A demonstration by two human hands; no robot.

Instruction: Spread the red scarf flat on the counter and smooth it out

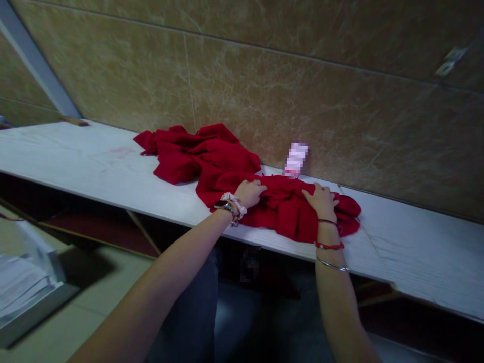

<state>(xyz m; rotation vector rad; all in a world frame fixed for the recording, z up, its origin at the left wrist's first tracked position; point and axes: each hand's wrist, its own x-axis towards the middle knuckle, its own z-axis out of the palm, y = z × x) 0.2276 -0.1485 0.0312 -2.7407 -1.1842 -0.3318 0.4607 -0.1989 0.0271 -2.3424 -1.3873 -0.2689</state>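
Red cloth lies bunched on white counter nr far wall; L hand on its mid, can't tell if pinching; R hand spread atop right part.

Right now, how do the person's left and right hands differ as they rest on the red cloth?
The left hand has a pale scrunchie at the wrist; the right hand has a thin dark band, a red bracelet and a silvery bangle. The left hand lies nearer the middle of the red cloth, the right hand nearer its right end. Both touch the cloth.
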